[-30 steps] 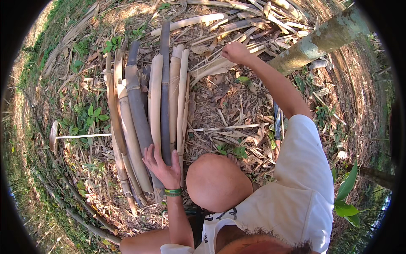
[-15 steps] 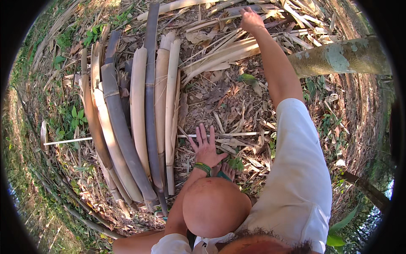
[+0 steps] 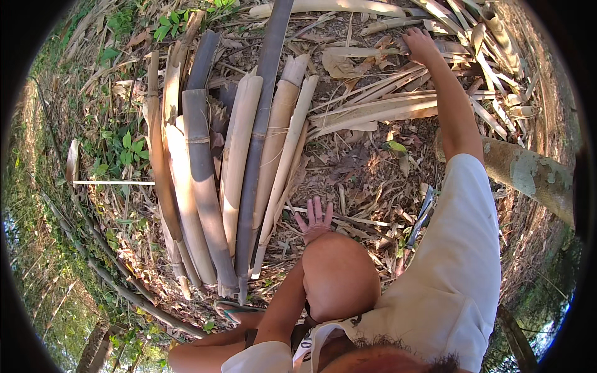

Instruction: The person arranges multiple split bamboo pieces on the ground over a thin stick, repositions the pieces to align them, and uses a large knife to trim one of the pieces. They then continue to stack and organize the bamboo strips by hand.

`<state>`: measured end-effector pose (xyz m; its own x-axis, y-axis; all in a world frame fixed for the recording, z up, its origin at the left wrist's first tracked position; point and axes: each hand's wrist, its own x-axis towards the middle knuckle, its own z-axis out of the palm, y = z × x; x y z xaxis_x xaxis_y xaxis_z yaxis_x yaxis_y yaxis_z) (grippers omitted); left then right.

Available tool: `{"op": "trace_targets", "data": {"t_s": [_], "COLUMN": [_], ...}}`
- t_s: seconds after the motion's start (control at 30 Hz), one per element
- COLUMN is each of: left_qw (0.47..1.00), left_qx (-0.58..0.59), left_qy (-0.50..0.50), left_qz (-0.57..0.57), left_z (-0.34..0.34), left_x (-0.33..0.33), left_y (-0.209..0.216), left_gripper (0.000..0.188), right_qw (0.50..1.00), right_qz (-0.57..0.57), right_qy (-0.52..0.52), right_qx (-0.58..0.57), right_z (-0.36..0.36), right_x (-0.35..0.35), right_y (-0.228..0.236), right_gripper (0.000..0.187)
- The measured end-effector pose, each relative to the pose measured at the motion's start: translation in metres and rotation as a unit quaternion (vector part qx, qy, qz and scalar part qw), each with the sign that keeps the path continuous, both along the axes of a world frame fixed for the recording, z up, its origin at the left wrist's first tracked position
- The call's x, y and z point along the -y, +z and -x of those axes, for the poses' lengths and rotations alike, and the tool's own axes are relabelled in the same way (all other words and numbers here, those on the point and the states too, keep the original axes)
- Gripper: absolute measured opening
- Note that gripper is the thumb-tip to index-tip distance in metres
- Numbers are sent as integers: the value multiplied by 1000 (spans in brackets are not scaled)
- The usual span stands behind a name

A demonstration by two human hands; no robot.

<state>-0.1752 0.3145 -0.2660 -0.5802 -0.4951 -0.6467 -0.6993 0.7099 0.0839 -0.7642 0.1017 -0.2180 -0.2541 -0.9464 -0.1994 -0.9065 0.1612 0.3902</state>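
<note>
Right hand (image 3: 421,46) is stretched far out, fingers curled down onto a pale dry stalk (image 3: 373,110) in the loose heap by the tree trunk (image 3: 528,174); whether it has actually closed round it, I cannot tell. Left hand (image 3: 316,221) is flat and spread wide on the leaf litter just ahead of the knee (image 3: 339,273), holding nothing, propping the lean. The sorted stack of stalks (image 3: 239,168) lies to its left. Risks, as I judge them: that long reach could tip the balance, the crossed stalks may snag on a pull, and split edges could cut a bare palm.
</note>
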Motion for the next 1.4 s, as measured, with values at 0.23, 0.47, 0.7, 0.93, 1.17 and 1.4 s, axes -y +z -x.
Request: {"op": "trace_targets", "data": {"t_s": [0.23,0.47,0.7,0.93,1.17,1.4], "left_qw": [999,985,932,889,691,894], "left_qx": [14,14,-345,-319,-529,-326], "left_qy": [23,72,97,79,417,258], "left_qz": [-34,-154,-46,-320,-264,167], "left_z": [12,30,-61,-229,-363,-273], "left_x": [3,27,20,25,111,114], "left_y": [-8,29,108,241,316,213], "left_gripper": [76,85,102,64,22,117], "right_qw": [978,947,841,835,806,956], "right_qz": [102,143,126,-59,8,-160], "right_qy": [129,218,473,514,503,172], "right_qx": [132,189,229,190,311,175], "right_z": [-72,-275,-549,-764,-758,-567], "right_x": [-20,0,-20,-39,-68,-47], "right_y": [93,215,270,202,205,243], "right_gripper": [65,60,33,28,56,39]}}
